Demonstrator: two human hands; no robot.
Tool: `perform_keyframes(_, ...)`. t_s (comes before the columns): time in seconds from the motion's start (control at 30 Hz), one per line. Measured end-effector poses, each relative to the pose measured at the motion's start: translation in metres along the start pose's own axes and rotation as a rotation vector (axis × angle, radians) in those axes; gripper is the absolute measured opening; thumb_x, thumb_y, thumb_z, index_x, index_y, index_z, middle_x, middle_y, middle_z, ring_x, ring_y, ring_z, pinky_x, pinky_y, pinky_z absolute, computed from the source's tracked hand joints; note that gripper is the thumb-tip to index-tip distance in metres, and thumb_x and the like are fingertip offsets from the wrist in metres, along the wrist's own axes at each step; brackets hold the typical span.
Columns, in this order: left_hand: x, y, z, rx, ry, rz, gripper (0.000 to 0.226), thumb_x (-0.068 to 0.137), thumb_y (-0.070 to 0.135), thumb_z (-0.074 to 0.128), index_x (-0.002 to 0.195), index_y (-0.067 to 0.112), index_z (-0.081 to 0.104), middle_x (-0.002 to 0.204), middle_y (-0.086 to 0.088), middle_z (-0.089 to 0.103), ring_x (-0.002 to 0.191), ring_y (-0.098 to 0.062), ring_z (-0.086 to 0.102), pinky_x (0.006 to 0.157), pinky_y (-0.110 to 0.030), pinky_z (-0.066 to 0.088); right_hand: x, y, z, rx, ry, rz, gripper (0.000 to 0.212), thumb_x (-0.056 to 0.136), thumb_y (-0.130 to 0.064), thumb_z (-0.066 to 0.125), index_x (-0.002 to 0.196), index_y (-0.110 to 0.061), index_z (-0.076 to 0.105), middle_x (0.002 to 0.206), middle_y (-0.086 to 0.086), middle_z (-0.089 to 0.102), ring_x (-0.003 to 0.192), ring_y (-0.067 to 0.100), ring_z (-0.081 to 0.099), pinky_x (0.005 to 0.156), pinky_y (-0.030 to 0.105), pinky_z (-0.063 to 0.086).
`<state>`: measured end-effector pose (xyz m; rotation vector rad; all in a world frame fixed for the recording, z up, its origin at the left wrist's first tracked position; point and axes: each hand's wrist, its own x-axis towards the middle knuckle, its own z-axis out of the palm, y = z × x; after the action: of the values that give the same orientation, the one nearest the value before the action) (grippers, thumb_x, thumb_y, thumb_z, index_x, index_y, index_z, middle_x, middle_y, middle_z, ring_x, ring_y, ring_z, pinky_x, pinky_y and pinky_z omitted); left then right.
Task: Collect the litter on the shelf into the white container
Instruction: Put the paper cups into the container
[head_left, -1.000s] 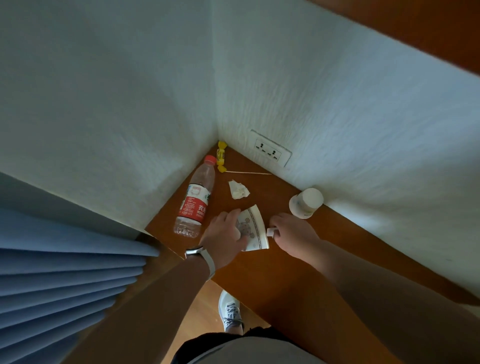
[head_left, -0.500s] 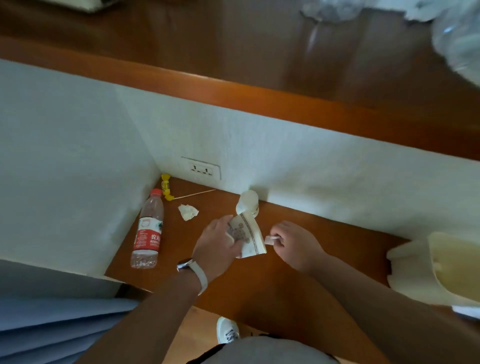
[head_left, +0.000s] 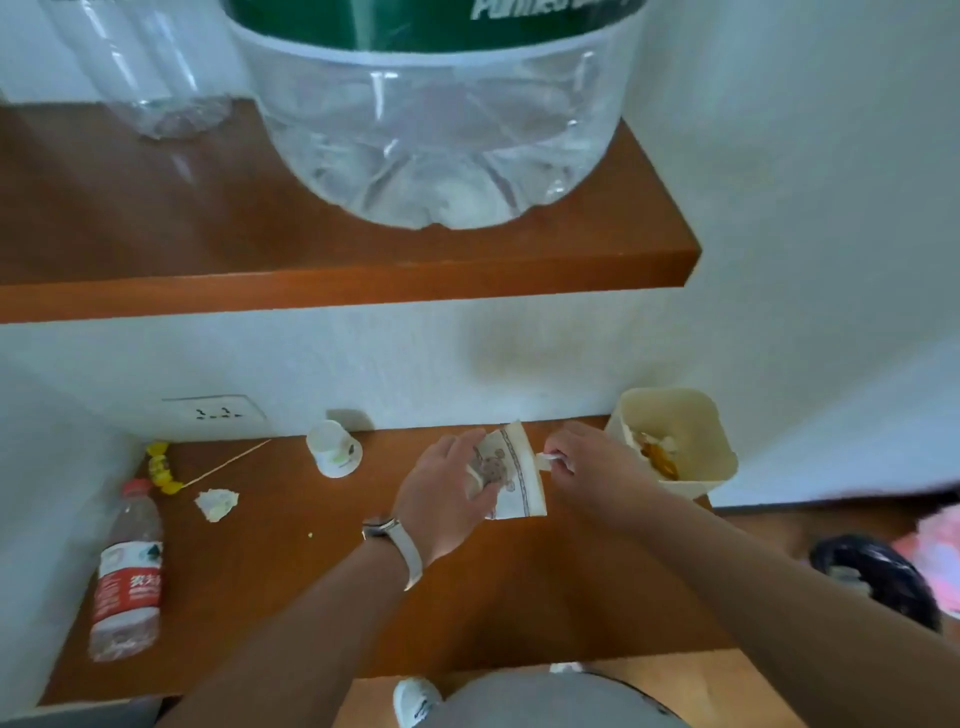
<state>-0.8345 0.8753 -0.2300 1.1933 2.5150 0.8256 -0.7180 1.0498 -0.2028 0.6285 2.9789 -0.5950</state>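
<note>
My left hand (head_left: 447, 493) grips a crushed patterned paper cup (head_left: 511, 478) above the wooden shelf (head_left: 322, 587). Beside it my right hand (head_left: 587, 467) pinches a small white scrap (head_left: 545, 459). Just right of my hands the white container (head_left: 701, 415) stands on the shelf's right end with orange and white litter inside. On the shelf to the left lie a small white pot (head_left: 332, 453), a crumpled tissue (head_left: 216, 503), a thin stick (head_left: 228, 461), a yellow candy wrapper (head_left: 160, 466) and a plastic bottle (head_left: 127, 571) with a red label.
An upper wooden shelf (head_left: 337, 286) overhangs the lower one and carries a large clear water jug (head_left: 431, 114) and a clear bottle (head_left: 150, 67). A wall socket (head_left: 215, 413) sits behind the litter. White walls close the left side. A dark round object (head_left: 878, 577) lies low right.
The view swung from the left corner to the right and up, bringing the container and upper shelf into sight. Both hands moved right with the cup and scrap, close to the container.
</note>
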Motion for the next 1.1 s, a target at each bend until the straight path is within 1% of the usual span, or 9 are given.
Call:
perform_keyframes(0.13, 0.018, 0.049, 0.027, 0.008, -0.045, 0.062, 0.059, 0.088, 0.042, 0.062, 0.140, 0.029, 0.038, 0.124, 0.006, 0.055, 0.107, -0.011, 0.052, 0.080, -0.020, 0.050, -0.030, 0.052, -0.014, 0.019, 0.099, 0.089, 0.016, 0.094, -0.022, 0.052, 0.105, -0.021, 0.064, 0.104, -0.007, 0.061, 0.086, 0.010, 0.054, 0.071, 0.024, 0.046)
perform_keyframes(0.27, 0.039, 0.088, 0.051, 0.016, -0.081, 0.055, 0.062, 0.089, 0.045, 0.059, 0.143, 0.028, 0.033, 0.122, 0.006, 0.053, 0.105, -0.012, 0.051, 0.085, -0.026, 0.049, -0.048, 0.095, -0.024, 0.096, 0.131, 0.141, 0.019, 0.093, -0.021, 0.053, 0.108, -0.016, 0.063, 0.105, -0.002, 0.061, 0.094, 0.019, 0.057, 0.072, 0.029, 0.043)
perform_keyframes(0.37, 0.051, 0.111, 0.066, -0.003, -0.069, 0.027, 0.060, 0.090, 0.044, 0.059, 0.142, 0.029, 0.033, 0.118, 0.008, 0.052, 0.100, -0.010, 0.051, 0.081, -0.026, 0.049, -0.053, 0.122, -0.031, 0.115, 0.173, 0.165, 0.020, 0.094, -0.023, 0.052, 0.109, -0.017, 0.063, 0.106, -0.003, 0.060, 0.089, 0.019, 0.057, 0.070, 0.030, 0.045)
perform_keyframes(0.5, 0.065, 0.134, 0.084, 0.002, -0.048, 0.001, 0.058, 0.090, 0.046, 0.059, 0.140, 0.032, 0.033, 0.118, 0.010, 0.052, 0.098, -0.009, 0.051, 0.079, -0.026, 0.052, -0.052, 0.151, -0.036, 0.123, 0.219, 0.156, 0.015, 0.092, -0.023, 0.054, 0.101, -0.017, 0.064, 0.096, -0.003, 0.061, 0.083, 0.018, 0.057, 0.065, 0.026, 0.041)
perform_keyframes(0.6, 0.072, 0.148, 0.094, 0.023, -0.071, 0.008, 0.058, 0.091, 0.044, 0.059, 0.141, 0.030, 0.034, 0.119, 0.009, 0.051, 0.099, -0.008, 0.049, 0.078, -0.023, 0.046, -0.050, 0.166, -0.038, 0.150, 0.217, 0.164, 0.014, 0.092, -0.026, 0.054, 0.098, -0.018, 0.064, 0.095, -0.005, 0.059, 0.082, 0.013, 0.053, 0.062, 0.021, 0.036)
perform_keyframes(0.67, 0.078, 0.155, 0.098, 0.024, -0.073, 0.012, 0.056, 0.091, 0.043, 0.058, 0.140, 0.030, 0.035, 0.119, 0.008, 0.052, 0.099, -0.009, 0.050, 0.078, -0.022, 0.046, -0.050, 0.173, -0.038, 0.181, 0.211, 0.172, 0.014, 0.091, -0.025, 0.054, 0.099, -0.019, 0.064, 0.094, -0.004, 0.059, 0.082, 0.013, 0.053, 0.064, 0.021, 0.039)
perform_keyframes(0.87, 0.099, 0.165, 0.112, 0.083, -0.078, 0.011, 0.052, 0.091, 0.046, 0.057, 0.136, 0.033, 0.036, 0.119, 0.009, 0.053, 0.097, -0.010, 0.054, 0.076, -0.029, 0.057, -0.044, 0.189, -0.044, 0.261, 0.195, 0.176, 0.022, 0.093, -0.027, 0.054, 0.110, -0.018, 0.063, 0.102, -0.003, 0.060, 0.090, 0.013, 0.055, 0.076, 0.028, 0.049)
perform_keyframes(1.0, 0.107, 0.164, 0.119, 0.154, -0.090, 0.085, 0.047, 0.090, 0.050, 0.053, 0.132, 0.033, 0.042, 0.119, 0.008, 0.054, 0.100, -0.011, 0.052, 0.084, -0.032, 0.053, -0.037, 0.198, -0.048, 0.255, 0.192, 0.167, 0.023, 0.093, -0.028, 0.054, 0.109, -0.016, 0.065, 0.105, -0.002, 0.061, 0.093, 0.014, 0.056, 0.082, 0.031, 0.050)
perform_keyframes(1.1, 0.110, 0.163, 0.121, 0.210, -0.108, 0.147, 0.048, 0.089, 0.051, 0.052, 0.133, 0.033, 0.046, 0.128, 0.009, 0.052, 0.113, -0.013, 0.048, 0.097, -0.032, 0.043, -0.029, 0.203, -0.050, 0.246, 0.191, 0.144, 0.026, 0.094, -0.028, 0.054, 0.114, -0.015, 0.064, 0.111, -0.001, 0.061, 0.101, 0.015, 0.055, 0.086, 0.028, 0.046)
